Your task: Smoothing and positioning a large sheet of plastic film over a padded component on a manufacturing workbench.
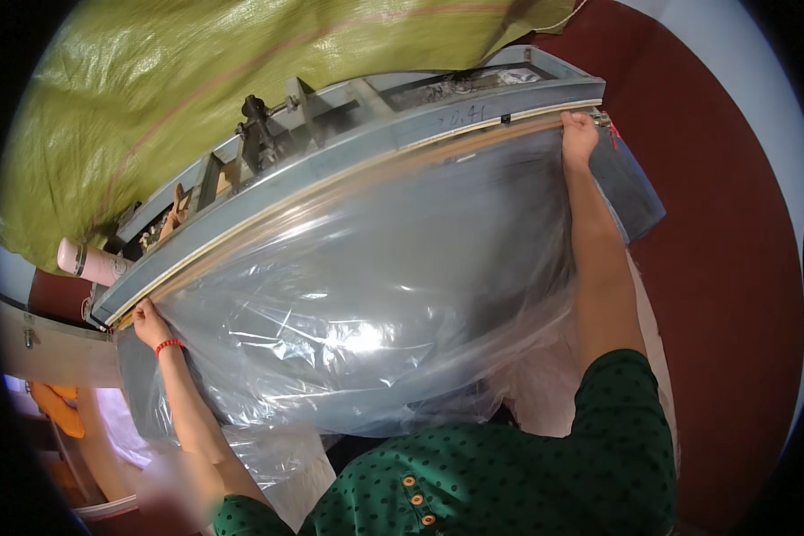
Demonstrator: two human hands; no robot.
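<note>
A wide clear plastic sheet (357,295), perhaps a large bag, stretches between my two hands and hangs down toward my lap. Its far edge lies along the long strip of a grey metal sealing machine (348,147). At the strip's left end, my left hand (148,323) is closed on one corner of the plastic; a red bead bracelet circles that wrist. My right hand (580,137) pinches the other corner near the strip's right end. Both arms are spread wide, and the plastic between them is partly wrinkled and shiny.
Behind the machine lies a large yellow-green woven sheet (196,89). A pink bottle (94,262) leans by the machine's left end. Dark red floor (724,268) runs along the right. An orange thing (58,406) shows at the lower left, near a blurred patch.
</note>
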